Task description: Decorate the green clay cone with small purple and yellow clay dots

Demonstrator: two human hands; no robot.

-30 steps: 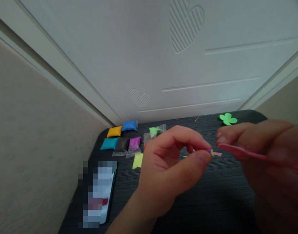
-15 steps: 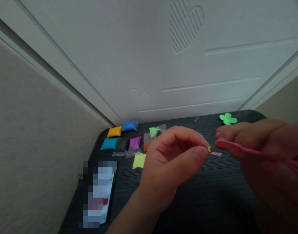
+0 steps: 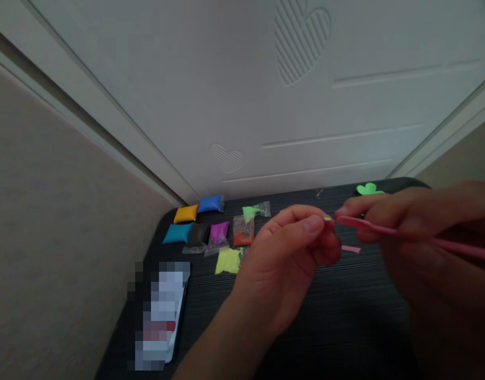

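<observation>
Between thumb and fingertips, my left hand [image 3: 292, 248] pinches a tiny piece of purple and yellow clay [image 3: 327, 220]; most of it is hidden by the fingers. My right hand [image 3: 417, 227] is closed round a pink modelling tool [image 3: 401, 234] with a flattened, rounded tip. That tip points left, a small gap from the clay piece. Below the hands, a thin pink strip [image 3: 351, 249] lies on the dark table [image 3: 306, 343]. A green four-lobed shape [image 3: 368, 189] sits behind my right hand, which partly covers it.
Small packets of coloured clay lie at the back left: orange-yellow [image 3: 186, 214], blue [image 3: 211, 203], teal [image 3: 178, 233], black [image 3: 197, 235], purple [image 3: 218, 232], red-orange [image 3: 243, 238], green [image 3: 250, 213] and yellow [image 3: 227, 260]. A phone [image 3: 163, 316] lies at left. A white panel [image 3: 242, 95] rises behind the table.
My left hand has turned, bringing the clay piece up and slightly left. My right hand has moved left with the modelling tool, now covering more of the green shape.
</observation>
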